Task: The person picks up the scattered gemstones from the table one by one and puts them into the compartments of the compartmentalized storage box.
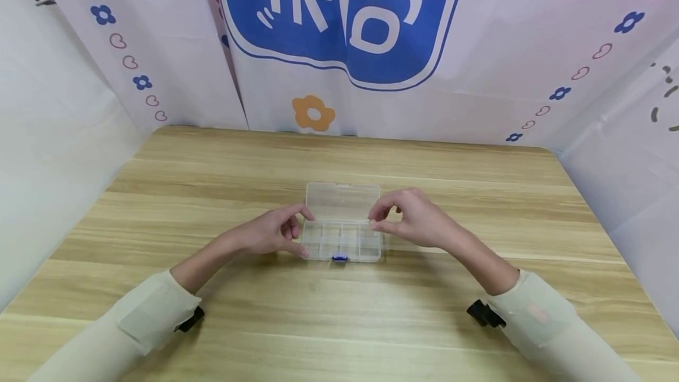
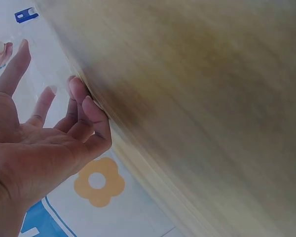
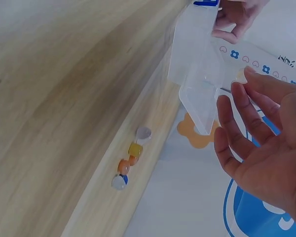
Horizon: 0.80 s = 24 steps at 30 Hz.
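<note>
A clear plastic compartment box (image 1: 341, 240) with a blue latch lies open on the table, its lid (image 1: 342, 200) tipped back. My left hand (image 1: 272, 230) holds the box's left end, thumb at the front corner and index finger near the hinge. In the left wrist view, the other fingers of that left hand (image 2: 49, 133) curl beside the box at the table. Over the box's right end, my right hand (image 1: 416, 217) pinches a small pale, translucent bead (image 3: 240, 76) between thumb and index finger.
In the right wrist view, several small rounded beads lie clustered on the table: a clear one (image 3: 143, 134), a yellow one (image 3: 135, 149), an orange one (image 3: 124, 166) and a whitish-blue one (image 3: 119, 182). A printed cloth (image 1: 424, 111) hangs behind the wooden table (image 1: 339, 323).
</note>
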{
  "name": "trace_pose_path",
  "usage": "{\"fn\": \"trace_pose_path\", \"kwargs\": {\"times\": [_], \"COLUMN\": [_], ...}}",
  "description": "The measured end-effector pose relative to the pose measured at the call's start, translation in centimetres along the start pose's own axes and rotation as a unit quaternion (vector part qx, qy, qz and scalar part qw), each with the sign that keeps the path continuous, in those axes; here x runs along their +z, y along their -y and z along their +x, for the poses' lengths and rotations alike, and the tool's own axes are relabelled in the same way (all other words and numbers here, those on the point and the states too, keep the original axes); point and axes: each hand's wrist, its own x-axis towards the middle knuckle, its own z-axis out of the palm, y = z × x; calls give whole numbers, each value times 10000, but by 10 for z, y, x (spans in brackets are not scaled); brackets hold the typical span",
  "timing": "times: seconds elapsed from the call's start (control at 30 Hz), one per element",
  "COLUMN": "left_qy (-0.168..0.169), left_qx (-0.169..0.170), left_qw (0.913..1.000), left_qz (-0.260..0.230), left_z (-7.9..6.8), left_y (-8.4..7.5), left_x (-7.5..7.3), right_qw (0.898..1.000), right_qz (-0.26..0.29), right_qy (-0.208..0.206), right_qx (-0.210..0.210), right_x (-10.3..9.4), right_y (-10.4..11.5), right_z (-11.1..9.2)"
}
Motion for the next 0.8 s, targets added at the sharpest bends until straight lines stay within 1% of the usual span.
{"fn": "trace_pose_path", "kwargs": {"times": [0.23, 0.5, 0.6, 0.8], "left_qy": [9, 28, 9, -19], "left_qx": [-10, 77, -2, -10], "left_qw": [10000, 9999, 9999, 9999], "left_qz": [-19, -86, -109, -166], "left_z": [0, 1, 2, 1], "left_y": [-1, -1, -1, -2], "left_x": [-1, -1, -1, -1], "right_qw": [9995, 9989, 9986, 9978], "right_qz": [239, 351, 374, 473], "right_qy": [172, 214, 244, 339], "right_qx": [-134, -244, -300, -324], "right_x": [8, 13, 14, 18], "right_y": [2, 9, 11, 14], "right_z": [9, 19, 23, 30]}}
